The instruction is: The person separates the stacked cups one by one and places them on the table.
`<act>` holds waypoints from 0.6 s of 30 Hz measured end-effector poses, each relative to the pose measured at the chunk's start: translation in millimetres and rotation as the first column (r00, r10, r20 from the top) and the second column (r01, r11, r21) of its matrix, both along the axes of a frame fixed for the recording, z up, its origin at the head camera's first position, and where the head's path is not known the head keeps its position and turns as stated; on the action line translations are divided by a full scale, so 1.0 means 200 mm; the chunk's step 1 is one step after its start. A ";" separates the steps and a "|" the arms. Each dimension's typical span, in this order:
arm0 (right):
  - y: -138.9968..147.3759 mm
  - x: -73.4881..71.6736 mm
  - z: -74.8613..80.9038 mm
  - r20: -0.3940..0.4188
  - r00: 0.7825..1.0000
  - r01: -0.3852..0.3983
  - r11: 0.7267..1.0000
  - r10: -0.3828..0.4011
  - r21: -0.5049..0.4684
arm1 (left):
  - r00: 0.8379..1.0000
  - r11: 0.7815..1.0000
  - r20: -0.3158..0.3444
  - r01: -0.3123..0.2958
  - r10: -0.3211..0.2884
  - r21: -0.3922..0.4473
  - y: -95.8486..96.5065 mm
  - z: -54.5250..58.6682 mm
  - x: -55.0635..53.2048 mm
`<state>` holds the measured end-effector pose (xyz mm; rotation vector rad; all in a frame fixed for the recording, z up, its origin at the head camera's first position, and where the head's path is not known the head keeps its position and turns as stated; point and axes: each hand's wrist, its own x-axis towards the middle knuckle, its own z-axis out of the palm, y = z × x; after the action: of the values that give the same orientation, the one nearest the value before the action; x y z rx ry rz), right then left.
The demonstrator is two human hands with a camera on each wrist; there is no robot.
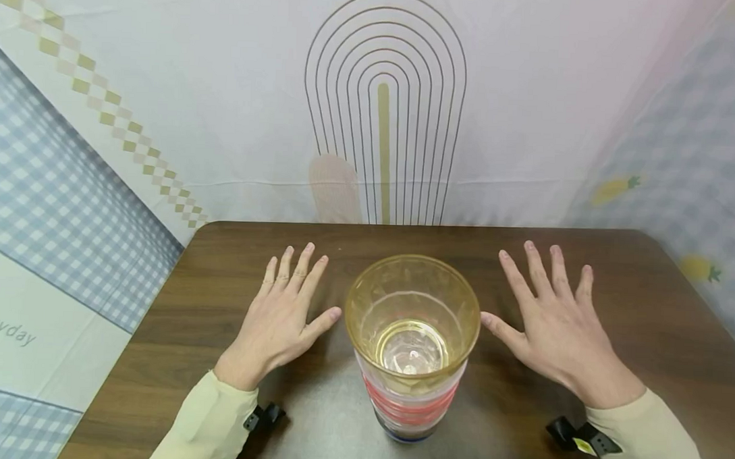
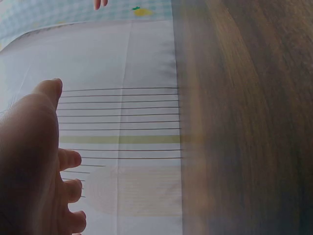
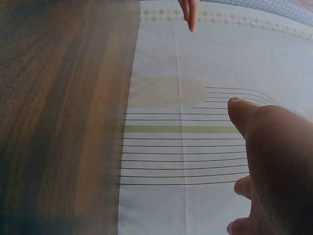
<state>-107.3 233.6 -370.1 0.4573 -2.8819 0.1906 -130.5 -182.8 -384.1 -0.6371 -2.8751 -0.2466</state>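
Observation:
A tall clear glass or stack of glasses (image 1: 410, 386) stands upright near the middle of the table; I cannot tell which. Its rim is yellow-tinted, with a red band lower down and a blue edge at the base. To its left my left hand (image 1: 279, 321) has its fingers spread and holds nothing. My right hand (image 1: 552, 330) is spread in the same way on the other side. Both thumbs point in towards the rim, seemingly just apart from it. In the left wrist view the left hand (image 2: 29, 156) shows thumb and fingertips; the right wrist view shows the right hand (image 3: 279, 156) likewise.
The dark wooden table (image 1: 219, 292) ends at a white patterned cloth (image 1: 238, 103) hanging behind it. Blue checked cloth (image 1: 71, 199) hangs at both sides. A strap with a small black device (image 1: 266, 416) sits on the left wrist, another black device (image 1: 579, 436) on the right.

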 end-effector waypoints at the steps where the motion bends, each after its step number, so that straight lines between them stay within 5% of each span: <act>1: 0.00 0.00 0.00 0.001 1.000 -0.001 1.000 0.001 -0.002 | 1.000 1.000 0.002 -0.001 0.001 -0.002 0.00 0.00 0.00; 18: 0.01 0.00 -0.01 0.003 1.000 -0.009 1.000 0.010 -0.027 | 0.999 1.000 -0.054 0.003 -0.003 -0.002 -0.03 0.05 0.01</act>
<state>-106.8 235.0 -372.2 0.4662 -2.8772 0.2318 -129.4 -188.1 -374.4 -0.6386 -2.8230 -0.2238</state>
